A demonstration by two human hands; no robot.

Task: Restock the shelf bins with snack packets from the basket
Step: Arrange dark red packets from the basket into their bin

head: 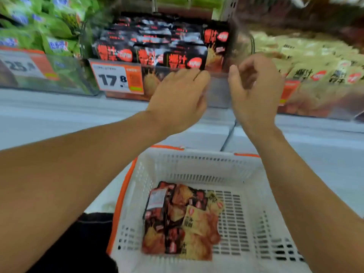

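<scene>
Snack packets (181, 219) in basket (246, 174); basket before shelf bins (218, 91).

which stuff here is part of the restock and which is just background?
In the job:
- white basket
- black and beige packets left in it
- middle bin of black packets
- bin of beige packets
- left hand and right hand, both at the middle bin's front edge; neither visibly holds a packet

Background:
- green packets
- 17.8 price tag
- 25 price tag
</scene>
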